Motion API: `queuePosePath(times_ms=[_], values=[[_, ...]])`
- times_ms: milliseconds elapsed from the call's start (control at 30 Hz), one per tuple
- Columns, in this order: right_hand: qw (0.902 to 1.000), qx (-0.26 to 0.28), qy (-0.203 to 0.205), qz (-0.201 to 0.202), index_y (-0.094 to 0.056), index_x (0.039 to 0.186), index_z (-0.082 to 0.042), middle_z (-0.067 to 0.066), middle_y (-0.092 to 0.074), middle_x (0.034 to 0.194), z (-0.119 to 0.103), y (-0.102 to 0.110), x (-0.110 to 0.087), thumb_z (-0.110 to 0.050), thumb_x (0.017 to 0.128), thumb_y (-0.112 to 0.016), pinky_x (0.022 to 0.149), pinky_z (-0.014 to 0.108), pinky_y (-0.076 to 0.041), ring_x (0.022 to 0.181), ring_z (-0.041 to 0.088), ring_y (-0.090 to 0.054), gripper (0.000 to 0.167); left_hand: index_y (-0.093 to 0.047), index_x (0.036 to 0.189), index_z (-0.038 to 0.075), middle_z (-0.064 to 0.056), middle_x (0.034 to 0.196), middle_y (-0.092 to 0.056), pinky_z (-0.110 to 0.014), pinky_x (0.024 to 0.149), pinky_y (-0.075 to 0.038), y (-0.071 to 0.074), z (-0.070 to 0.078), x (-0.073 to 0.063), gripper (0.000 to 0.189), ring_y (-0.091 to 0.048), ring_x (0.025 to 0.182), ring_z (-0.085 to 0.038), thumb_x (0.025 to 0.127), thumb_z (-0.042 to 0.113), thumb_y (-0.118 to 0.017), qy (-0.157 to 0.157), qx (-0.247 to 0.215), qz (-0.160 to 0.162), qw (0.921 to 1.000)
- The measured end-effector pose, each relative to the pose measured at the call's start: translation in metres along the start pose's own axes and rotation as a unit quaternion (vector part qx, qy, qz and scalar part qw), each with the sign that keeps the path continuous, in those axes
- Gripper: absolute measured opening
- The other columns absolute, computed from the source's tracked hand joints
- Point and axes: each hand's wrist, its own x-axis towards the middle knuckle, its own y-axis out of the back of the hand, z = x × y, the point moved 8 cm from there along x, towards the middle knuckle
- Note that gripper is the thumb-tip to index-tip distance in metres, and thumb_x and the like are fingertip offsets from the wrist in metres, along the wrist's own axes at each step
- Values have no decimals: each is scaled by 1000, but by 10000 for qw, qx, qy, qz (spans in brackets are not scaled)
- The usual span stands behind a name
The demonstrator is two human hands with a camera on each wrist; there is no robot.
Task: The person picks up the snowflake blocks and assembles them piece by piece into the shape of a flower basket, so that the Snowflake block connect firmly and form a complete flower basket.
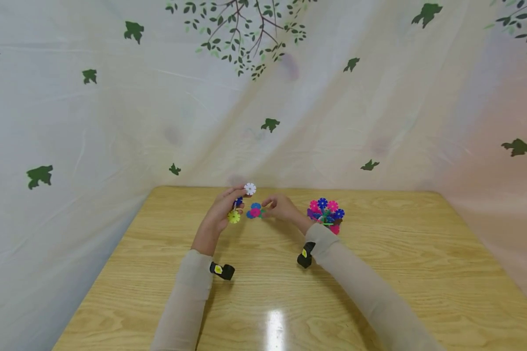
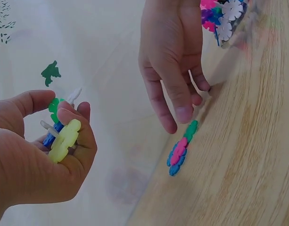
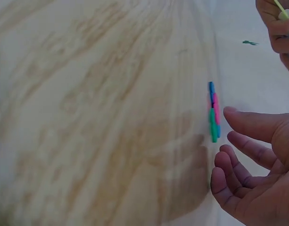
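My left hand (image 1: pixel 221 205) grips a small cluster of flower-shaped plastic discs above the table. In it are a white disc (image 1: pixel 250 188), a yellow disc (image 2: pixel 65 141), a green disc (image 2: pixel 54 109) and a blue one partly hidden by the fingers. Thumb and fingers curl round the cluster in the left wrist view. My right hand (image 1: pixel 282 208) hovers over the table with loosely bent fingers and nothing between them. Just under its fingertips lie loose discs: a pink disc (image 2: pixel 179 150) overlapping blue discs (image 2: pixel 174 168), with a green disc (image 2: pixel 193 130) beside them.
To the right, behind my right wrist, sits a pile of discs (image 1: pixel 325 214) in pink, blue, purple and white. The wooden table (image 1: pixel 254 273) ends at a pale hanging cloth (image 1: pixel 228 122) printed with leaves and birds. Each wrist carries a black camera (image 1: pixel 222 270).
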Motion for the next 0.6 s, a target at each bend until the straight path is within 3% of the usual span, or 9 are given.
queuePosePath(times_ms=[200,400,600], values=[[9996,-248,51,-92,-72,116,3,2,-60,77,9,-5,5,-4,81,-83,54,19,-42,68,9,-51,38,-52,142,6,-2,113,-62,-12,54,-44,0,-1,0,40,-50,65,-2,106,22,-54,-7,-65,-40,10000],[9990,-390,214,0,-75,108,0,0,-58,78,10,-8,6,-7,80,-85,59,20,-41,74,11,-50,30,-52,143,6,-11,127,-57,-12,54,-44,0,-1,0,41,-50,65,-2,106,22,-54,41,-81,-63,9999],[9987,-448,229,22,-75,102,1,-2,-57,77,6,-10,2,-4,81,-83,62,19,-40,75,10,-50,24,-51,144,7,-11,127,-56,-12,54,-44,1,-3,0,41,-50,66,-3,107,23,-53,56,-45,-121,9999]])
